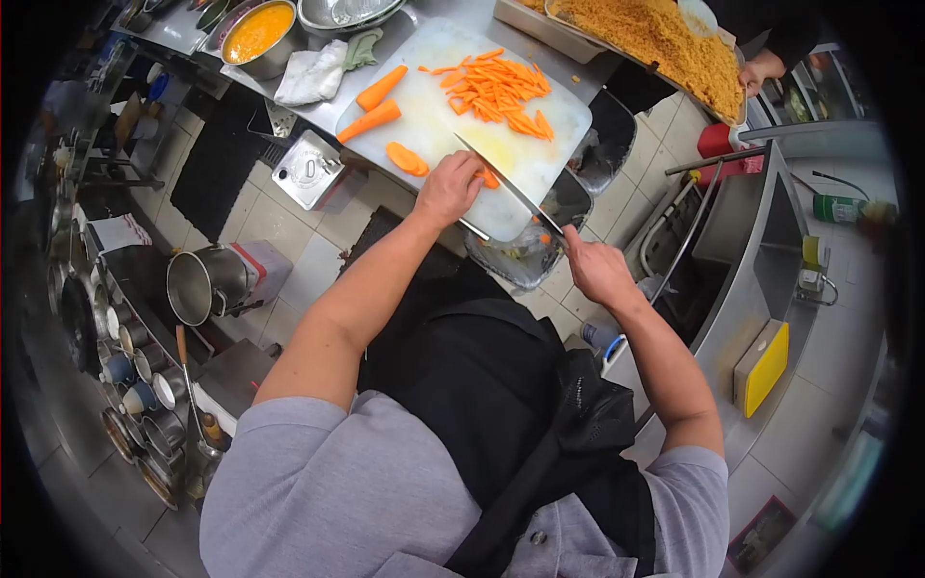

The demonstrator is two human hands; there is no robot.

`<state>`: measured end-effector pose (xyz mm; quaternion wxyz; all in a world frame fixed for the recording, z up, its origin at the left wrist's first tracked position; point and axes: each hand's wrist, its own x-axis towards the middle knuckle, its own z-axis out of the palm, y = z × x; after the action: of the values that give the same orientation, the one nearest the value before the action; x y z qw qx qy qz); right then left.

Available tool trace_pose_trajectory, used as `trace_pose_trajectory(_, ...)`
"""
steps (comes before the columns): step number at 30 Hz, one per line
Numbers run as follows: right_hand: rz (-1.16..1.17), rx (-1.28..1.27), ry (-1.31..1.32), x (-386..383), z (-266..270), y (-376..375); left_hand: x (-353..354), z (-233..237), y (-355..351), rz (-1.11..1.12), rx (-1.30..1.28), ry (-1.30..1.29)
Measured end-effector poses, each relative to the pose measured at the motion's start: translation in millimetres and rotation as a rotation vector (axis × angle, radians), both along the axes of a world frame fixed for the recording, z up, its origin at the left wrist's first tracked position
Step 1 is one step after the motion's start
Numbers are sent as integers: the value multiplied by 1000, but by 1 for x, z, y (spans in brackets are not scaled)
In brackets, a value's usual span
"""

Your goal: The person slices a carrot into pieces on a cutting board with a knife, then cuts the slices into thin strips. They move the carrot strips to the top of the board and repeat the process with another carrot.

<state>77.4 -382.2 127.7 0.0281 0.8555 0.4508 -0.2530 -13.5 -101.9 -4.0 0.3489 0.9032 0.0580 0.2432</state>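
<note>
My right hand (593, 265) is wrapped round the handle of a long knife (511, 186), whose blade lies across the white cutting board (424, 58). Beside the blade, my left hand (451, 190) presses with bent fingers on a small piece of carrot (488, 179), mostly hidden under the fingertips. A pile of cut carrot strips (496, 89) lies further back on the board. Two large carrot pieces (371, 120) rest at the board's left, with a few oval carrot slices (407, 159) below them.
Left of the board are a folded white cloth (310, 75) and a pot of orange food (258, 39). Bins with liners (525, 260) stand below the board's right edge. At the top right, another person's hand (764, 69) holds a tray of orange-brown crumbs (655, 34).
</note>
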Motion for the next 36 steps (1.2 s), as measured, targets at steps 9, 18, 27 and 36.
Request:
trace_pose_trajectory(9, -5, 4, 52, -2, -3, 3, 2, -3, 1, 34, 9, -37)
trace_pose_trajectory(18, -28, -43, 84, 1, 7, 19, 1, -8, -1, 23, 59, -76)
trace_pose_trajectory(27, -57, -7, 85, -4, -31, 22, -1, -3, -2, 23, 4, -48)
trace_pose_trajectory(36, -49, -31, 104, -5, 1, 16, -2, -4, 1, 34, -5, -80)
